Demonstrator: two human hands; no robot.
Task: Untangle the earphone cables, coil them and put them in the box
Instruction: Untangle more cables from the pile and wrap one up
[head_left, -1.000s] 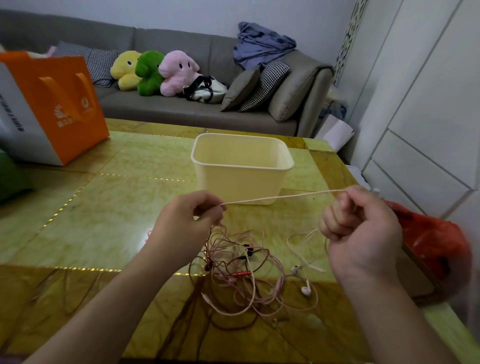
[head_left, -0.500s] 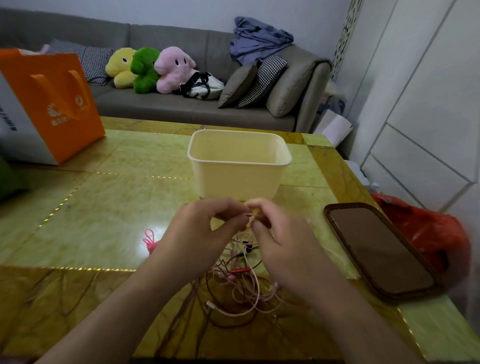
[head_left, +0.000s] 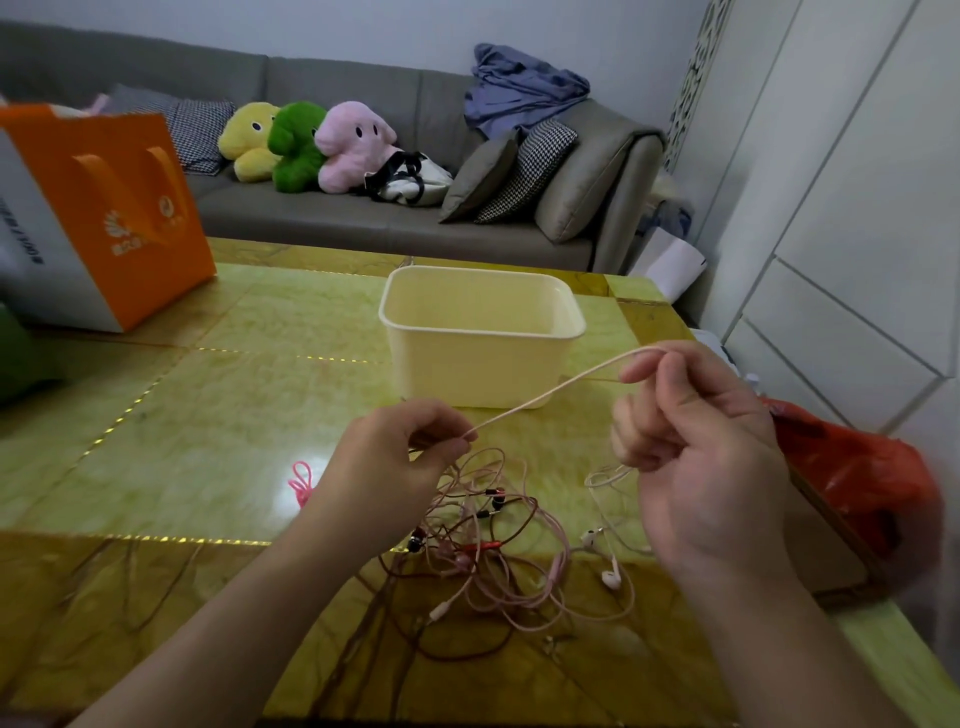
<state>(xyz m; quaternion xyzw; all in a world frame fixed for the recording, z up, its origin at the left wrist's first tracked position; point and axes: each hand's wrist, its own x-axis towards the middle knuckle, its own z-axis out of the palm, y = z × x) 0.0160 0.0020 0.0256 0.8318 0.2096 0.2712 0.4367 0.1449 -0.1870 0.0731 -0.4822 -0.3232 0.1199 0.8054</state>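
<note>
1. Your left hand (head_left: 387, 457) pinches a pale earphone cable (head_left: 550, 397) between thumb and fingertips, the other fingers curled loosely beneath.
2. Your right hand (head_left: 696, 441) has the same cable looped over its raised forefinger, with the remaining fingers curled in; the strand runs taut between your two hands, just in front of the box.
3. That one cable is only partly drawn out. Its white earbuds (head_left: 610, 578) lie on the bench (head_left: 197, 415) below your right hand, and its slack trails down towards them.
4. The rest is untouched as far as I can judge: a tangle of pink and dark red cables (head_left: 488, 556) lies on the bench between your wrists, knotted together.
5. The cream plastic box (head_left: 480, 338) stands open beyond the tangle, and nothing shows inside it from this angle. So no cable is coiled or stowed yet; most of the task is left.
6. For room: the bench's right edge is close to your right hand, with a red plastic bag (head_left: 857, 478) just beyond it, so keep long pulls leftward or upward.
7. To the left the bench is open as far as an orange paper bag (head_left: 104, 208), well apart from your work. A small pink cord (head_left: 301, 483) lies just beside your left wrist.
</note>
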